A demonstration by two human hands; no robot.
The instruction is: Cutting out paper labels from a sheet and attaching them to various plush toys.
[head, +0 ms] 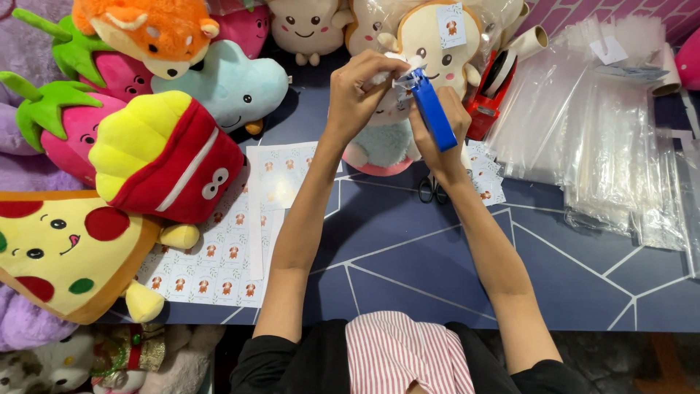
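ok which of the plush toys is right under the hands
The small pale plush with the pink base, directly beneath the left hand and right hand; the other plush toys lie further off.

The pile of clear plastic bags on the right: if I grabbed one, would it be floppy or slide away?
The clear plastic bags look thin and wrinkly, so one would probably droop. They look glossy and overlap loosely, so the pile would likely slide apart. They probably weigh very little.
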